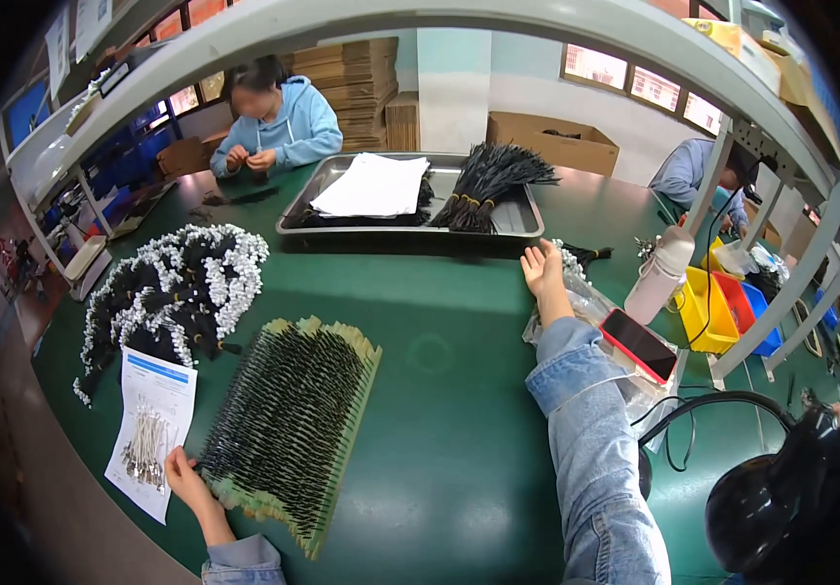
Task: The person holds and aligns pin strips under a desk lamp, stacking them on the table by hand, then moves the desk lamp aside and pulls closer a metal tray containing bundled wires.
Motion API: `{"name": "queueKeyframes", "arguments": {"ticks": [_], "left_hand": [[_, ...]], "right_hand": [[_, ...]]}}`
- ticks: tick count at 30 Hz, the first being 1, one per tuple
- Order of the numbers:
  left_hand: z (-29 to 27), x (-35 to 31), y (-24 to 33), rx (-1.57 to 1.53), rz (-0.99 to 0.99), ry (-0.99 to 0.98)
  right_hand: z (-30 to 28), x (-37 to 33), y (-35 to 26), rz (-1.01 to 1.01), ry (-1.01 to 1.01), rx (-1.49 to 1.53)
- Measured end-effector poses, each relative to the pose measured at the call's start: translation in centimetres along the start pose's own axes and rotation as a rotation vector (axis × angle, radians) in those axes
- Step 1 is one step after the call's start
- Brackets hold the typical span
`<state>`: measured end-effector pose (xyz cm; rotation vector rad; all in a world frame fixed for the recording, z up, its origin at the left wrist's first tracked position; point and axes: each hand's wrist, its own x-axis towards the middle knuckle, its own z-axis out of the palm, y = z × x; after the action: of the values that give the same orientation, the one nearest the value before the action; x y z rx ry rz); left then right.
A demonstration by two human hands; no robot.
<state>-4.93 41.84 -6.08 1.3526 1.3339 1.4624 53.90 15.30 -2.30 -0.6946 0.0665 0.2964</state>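
Note:
My left hand (189,485) is low on the left, fingers partly stretched, between a printed sheet (183,390) and a mat of black wire pieces (288,414) edged with yellow-green tape. On the sheet lies a bunch of thin white leads with metal ends (147,448). My right hand (544,273) reaches forward with its palm turned up and fingers apart. Just ahead of it is the corner of a metal tray (288,219); beside it lie small white-ended wires (572,261) and clear plastic bags (591,304). I see nothing held in either hand.
The tray carries white paper (371,185) and bundled black wires (493,185). White-tipped wire bundles (176,283) heap at left. At right are a red-edged phone (637,344), a pale bottle (661,273), colored bins (707,312) and a black lamp (771,497). Two people sit across the table.

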Motion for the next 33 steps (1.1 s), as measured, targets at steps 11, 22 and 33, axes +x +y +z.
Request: {"name": "queueKeyframes", "arguments": {"ticks": [11,22,33], "left_hand": [[0.2,-1.2,2.0,0.034,-0.029,-0.015],[0.2,-0.3,0.4,-0.029,-0.004,-0.012],[0.7,1.1,-1.1,-0.084,0.108,0.009]], "right_hand": [[1.0,1.0,-0.1,0.042,-0.032,0.262],[2.5,-2.4,0.7,0.074,0.142,-0.146],[5.9,-11.5,3.5,0.275,-0.084,-0.311]]}}
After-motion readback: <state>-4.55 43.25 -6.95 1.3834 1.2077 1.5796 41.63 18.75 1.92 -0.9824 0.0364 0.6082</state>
